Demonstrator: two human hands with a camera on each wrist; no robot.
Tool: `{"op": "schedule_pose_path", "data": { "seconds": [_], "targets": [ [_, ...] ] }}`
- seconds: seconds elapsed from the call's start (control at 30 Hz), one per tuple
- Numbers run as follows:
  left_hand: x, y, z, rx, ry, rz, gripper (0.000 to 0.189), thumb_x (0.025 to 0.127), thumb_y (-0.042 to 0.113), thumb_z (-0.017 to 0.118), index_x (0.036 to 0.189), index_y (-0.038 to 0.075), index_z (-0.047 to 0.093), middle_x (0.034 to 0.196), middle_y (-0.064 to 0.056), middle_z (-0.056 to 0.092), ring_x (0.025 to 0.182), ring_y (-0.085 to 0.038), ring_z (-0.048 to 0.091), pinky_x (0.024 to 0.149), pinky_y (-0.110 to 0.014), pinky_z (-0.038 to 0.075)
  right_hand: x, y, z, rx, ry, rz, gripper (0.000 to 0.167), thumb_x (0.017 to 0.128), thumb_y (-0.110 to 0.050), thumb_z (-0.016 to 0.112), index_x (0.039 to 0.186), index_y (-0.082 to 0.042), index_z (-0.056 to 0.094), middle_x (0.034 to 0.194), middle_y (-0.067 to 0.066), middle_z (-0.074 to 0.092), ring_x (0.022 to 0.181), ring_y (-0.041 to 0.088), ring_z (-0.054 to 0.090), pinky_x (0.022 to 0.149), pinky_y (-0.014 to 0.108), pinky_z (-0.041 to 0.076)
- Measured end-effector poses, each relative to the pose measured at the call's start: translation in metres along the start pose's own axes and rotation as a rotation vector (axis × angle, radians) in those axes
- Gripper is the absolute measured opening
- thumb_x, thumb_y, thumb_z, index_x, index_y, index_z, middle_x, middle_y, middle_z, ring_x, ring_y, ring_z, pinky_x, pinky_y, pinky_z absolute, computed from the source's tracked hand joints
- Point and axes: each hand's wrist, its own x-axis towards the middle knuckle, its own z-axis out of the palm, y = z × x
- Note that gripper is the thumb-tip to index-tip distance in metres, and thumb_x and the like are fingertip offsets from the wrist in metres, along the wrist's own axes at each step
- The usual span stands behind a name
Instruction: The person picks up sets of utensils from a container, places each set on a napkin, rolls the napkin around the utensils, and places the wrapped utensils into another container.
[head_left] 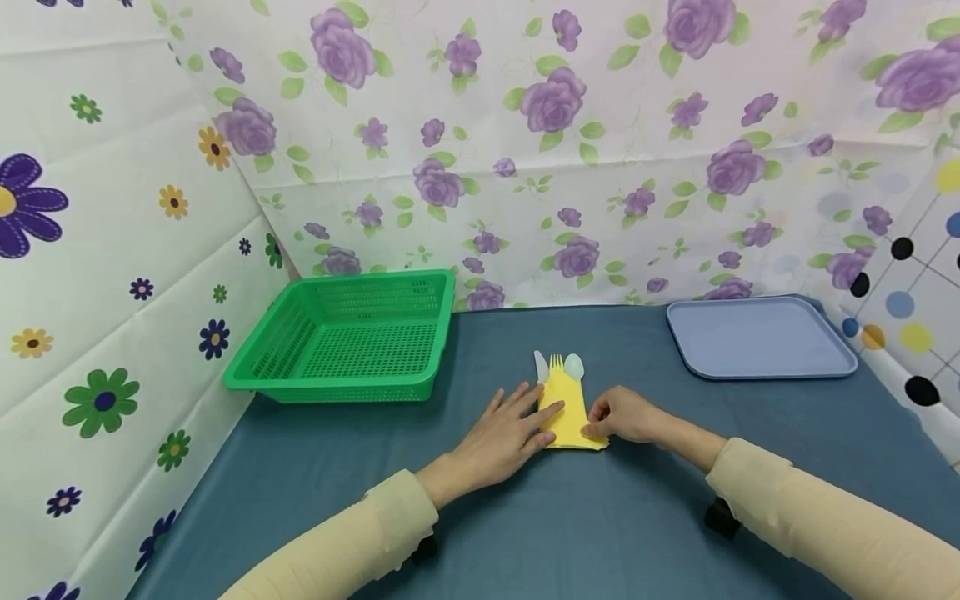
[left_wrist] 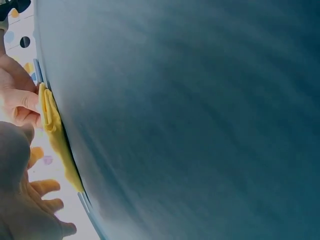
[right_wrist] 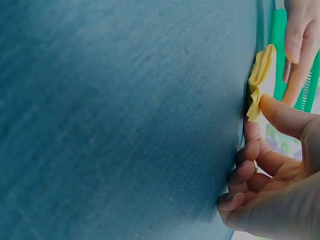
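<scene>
A folded yellow napkin (head_left: 564, 417) lies on the blue cloth, wrapped about cutlery. From its far end stick out a white plastic knife (head_left: 541, 367), a yellow fork (head_left: 556, 362) and a pale spoon (head_left: 574, 367). My left hand (head_left: 504, 437) is spread with straight fingers, its fingertips over the napkin's left side. At the near right corner my right hand (head_left: 624, 414) pinches the napkin's edge between thumb and forefinger. In the right wrist view the thumb (right_wrist: 282, 115) presses on the corner of the yellow napkin (right_wrist: 260, 75), other fingers curled beside it.
A green plastic basket (head_left: 341, 387) stands at the back left of the table. At the back right lies a pale blue-grey tray (head_left: 761, 337). Flower-patterned sheets (head_left: 480, 167) hang behind and on the left, a dotted one on the right.
</scene>
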Motion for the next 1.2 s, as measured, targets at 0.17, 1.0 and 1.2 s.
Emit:
{"op": "schedule_pose_path", "data": {
  "seconds": [0.17, 1.0, 1.2],
  "targets": [
    [0.002, 0.005, -0.001, -0.108, 0.007, -0.067, 0.057, 0.110, 0.050, 0.043, 0.162, 0.029, 0.040, 0.169, -0.012, 0.029, 0.157, -0.033, 0.023, 0.125, -0.061, 0.022, 0.001, 0.002, 0.001, -0.001, 0.003, -0.018, 0.018, 0.094, -0.017, 0.079, 0.081, -0.006, 0.075, 0.067, -0.003, 0.056, 0.061, 0.014, 0.044, 0.059, 0.029, 0.034],
    [0.011, 0.013, -0.013, -1.093, 0.014, -0.413, 0.064, 0.109, 0.024, 0.058, 0.162, 0.004, 0.030, 0.150, -0.025, 0.045, 0.134, -0.037, 0.054, 0.107, -0.052, 0.051, -0.001, 0.002, 0.001, 0.023, 0.008, -0.012, 0.017, 0.095, -0.017, 0.079, 0.083, -0.005, 0.076, 0.071, 0.000, 0.060, 0.064, 0.015, 0.047, 0.061, 0.031, 0.037],
    [0.018, 0.010, -0.014, -1.305, 0.000, -0.495, 0.064, 0.106, 0.014, 0.059, 0.161, 0.000, 0.028, 0.144, -0.024, 0.050, 0.132, -0.038, 0.057, 0.107, -0.049, 0.052, -0.001, 0.002, 0.002, 0.021, 0.010, 0.004, 0.016, 0.094, -0.016, 0.079, 0.083, -0.005, 0.076, 0.071, 0.000, 0.058, 0.064, 0.016, 0.046, 0.061, 0.030, 0.036]
  ]
}}
